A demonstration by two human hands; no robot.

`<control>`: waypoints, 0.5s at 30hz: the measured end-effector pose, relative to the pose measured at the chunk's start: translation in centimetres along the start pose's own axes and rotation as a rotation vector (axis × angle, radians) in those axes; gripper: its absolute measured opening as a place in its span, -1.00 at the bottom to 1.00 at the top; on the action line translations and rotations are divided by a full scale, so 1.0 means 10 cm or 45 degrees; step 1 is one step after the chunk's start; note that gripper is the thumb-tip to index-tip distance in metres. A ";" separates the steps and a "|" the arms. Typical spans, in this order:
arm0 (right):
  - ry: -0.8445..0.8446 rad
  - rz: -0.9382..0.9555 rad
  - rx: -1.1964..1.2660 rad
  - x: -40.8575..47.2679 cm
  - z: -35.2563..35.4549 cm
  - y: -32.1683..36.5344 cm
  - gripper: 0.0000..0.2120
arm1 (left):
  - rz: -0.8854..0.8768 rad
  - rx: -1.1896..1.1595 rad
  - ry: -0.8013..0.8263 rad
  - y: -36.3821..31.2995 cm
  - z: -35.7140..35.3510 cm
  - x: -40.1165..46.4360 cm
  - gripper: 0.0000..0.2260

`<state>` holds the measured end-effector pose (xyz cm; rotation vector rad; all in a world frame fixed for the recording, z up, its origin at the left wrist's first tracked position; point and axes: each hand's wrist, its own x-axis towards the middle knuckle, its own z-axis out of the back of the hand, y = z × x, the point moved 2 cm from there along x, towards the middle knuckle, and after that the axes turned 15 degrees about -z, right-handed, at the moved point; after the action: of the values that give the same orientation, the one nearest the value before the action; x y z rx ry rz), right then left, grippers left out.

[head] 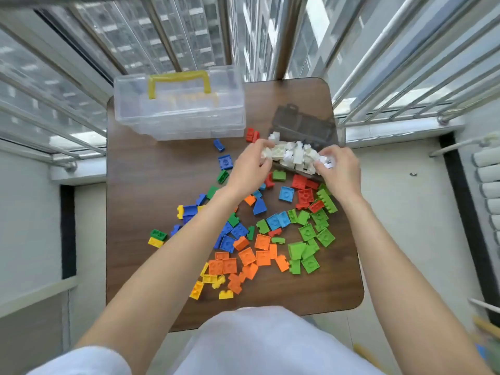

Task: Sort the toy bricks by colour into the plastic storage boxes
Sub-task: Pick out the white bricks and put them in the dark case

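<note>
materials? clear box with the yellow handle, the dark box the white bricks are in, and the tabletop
Clear box: looks like transparent glossy plastic; the table and contents show through its walls. Its yellow handle looks like opaque moulded plastic.
Dark box: seems smoke-tinted translucent plastic; the table shows dimly through it.
Tabletop: dark brown wood-grain surface with a soft sheen, probably laminate or veneer; solid wood cannot be ruled out.

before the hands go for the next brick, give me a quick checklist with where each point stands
1. White bricks gathered in the dark box: ok, heaped there.
2. Left hand free for a new brick: not ok, its grip is on white bricks.
3. Right hand free: not ok, it pinches a white brick.
4. Clear boxes open to take colours: cannot tell.
5. Coloured bricks all sorted: not ok, orange bricks and green bricks lie loose on the table.
</note>
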<state>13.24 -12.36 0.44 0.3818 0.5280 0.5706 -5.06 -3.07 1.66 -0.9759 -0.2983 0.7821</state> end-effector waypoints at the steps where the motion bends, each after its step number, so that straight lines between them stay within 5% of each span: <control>1: 0.018 0.026 -0.044 0.04 -0.01 0.00 -0.79 | -0.027 0.056 0.031 0.00 -0.06 0.12 -0.70; 10: -0.019 0.101 -0.490 0.09 -0.11 0.06 -0.71 | -0.155 0.395 0.259 0.13 -0.34 0.41 -0.52; 15: 0.022 0.261 -0.312 0.00 -0.21 0.19 -0.71 | -0.201 0.544 0.103 0.25 -0.23 0.25 -0.54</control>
<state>11.25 -10.48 -0.30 0.1987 0.4320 0.8280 -3.20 -1.87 -1.96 -0.5715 -0.1269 0.6262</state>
